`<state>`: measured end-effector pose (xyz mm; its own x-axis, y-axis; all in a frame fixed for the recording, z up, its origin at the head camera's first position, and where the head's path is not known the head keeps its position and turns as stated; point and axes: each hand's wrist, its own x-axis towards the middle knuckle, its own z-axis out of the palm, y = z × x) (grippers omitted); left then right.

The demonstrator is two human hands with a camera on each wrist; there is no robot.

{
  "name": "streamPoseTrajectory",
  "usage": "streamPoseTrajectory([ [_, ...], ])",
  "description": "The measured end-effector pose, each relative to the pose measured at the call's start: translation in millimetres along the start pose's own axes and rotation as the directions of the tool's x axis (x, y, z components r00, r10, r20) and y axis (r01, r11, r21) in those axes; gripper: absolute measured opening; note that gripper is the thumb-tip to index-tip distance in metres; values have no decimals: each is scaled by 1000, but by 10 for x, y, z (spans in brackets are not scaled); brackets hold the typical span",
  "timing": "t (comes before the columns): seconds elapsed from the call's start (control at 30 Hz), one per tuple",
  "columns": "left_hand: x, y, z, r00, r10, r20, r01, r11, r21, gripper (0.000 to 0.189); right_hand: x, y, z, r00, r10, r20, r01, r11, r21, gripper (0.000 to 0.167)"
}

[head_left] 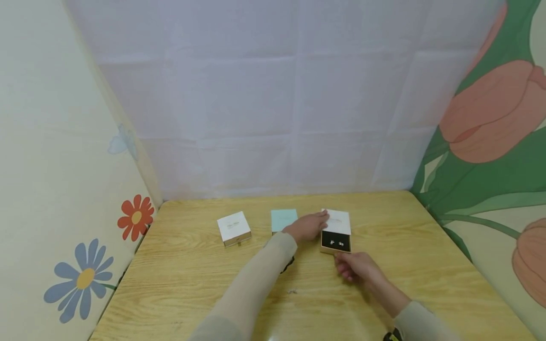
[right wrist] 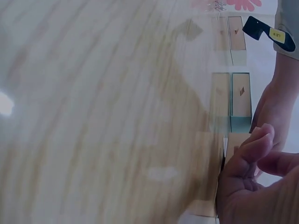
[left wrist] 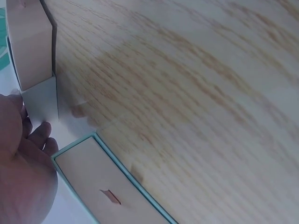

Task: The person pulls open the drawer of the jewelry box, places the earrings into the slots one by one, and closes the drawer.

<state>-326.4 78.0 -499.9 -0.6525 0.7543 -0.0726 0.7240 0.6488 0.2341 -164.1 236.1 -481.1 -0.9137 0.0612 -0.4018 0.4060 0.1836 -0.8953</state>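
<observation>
A white jewelry box (head_left: 339, 221) stands at the right of the row, its drawer (head_left: 322, 249) drawn out toward me. Two small silvery earrings (head_left: 341, 244) sit on the drawer's black lining. My left hand (head_left: 308, 226) holds the box's white sleeve from the left, its fingertips along the side wall (left wrist: 42, 100) in the left wrist view. At the front of the drawer, my right hand (head_left: 357, 266) pinches the front edge with thumb and fingers curled. In the right wrist view, that hand (right wrist: 252, 177) hides most of the box.
A teal box (head_left: 283, 218) stands just left of the white one, partly behind my left hand. Farther left is another white box (head_left: 233, 228), closed. Small silvery pieces (head_left: 292, 291) lie on the wooden table (head_left: 170, 284) nearer to me. A pale cloth backdrop (head_left: 256, 118) hangs behind.
</observation>
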Motion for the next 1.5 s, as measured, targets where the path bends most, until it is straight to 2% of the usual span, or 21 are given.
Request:
streamPoseTrajectory([
  [0.2, -12, -5, -14, 1000, -5, 0, 5, 1000, -25, 54, 30, 29, 52, 999, 31, -36, -29, 999, 32, 28],
  [0.43, 44, -47, 20, 1000, 2, -4, -2, 1000, -31, 54, 62, 35, 90, 995, 73, -60, -66, 992, 112, 30],
  [0.63, 39, -41, 5, 1000, 11, -11, -11, 1000, -24, 54, 80, 26, 123, 994, 77, -73, -63, 982, 175, 28],
  [0.93, 12, 13, -44, 1000, 10, -11, -11, 1000, -30, 52, 139, 51, 164, 994, 73, -78, -57, 980, 192, 22],
  [1.23, 26, -3, -22, 1000, 4, -21, -4, 1000, -22, 53, 161, 45, 178, 992, 73, -100, -53, 981, 189, 19],
  [1.5, -7, 15, -34, 1000, 3, -11, -3, 999, -50, 53, 151, 40, 196, 990, 82, -115, -61, 983, 174, 19],
])
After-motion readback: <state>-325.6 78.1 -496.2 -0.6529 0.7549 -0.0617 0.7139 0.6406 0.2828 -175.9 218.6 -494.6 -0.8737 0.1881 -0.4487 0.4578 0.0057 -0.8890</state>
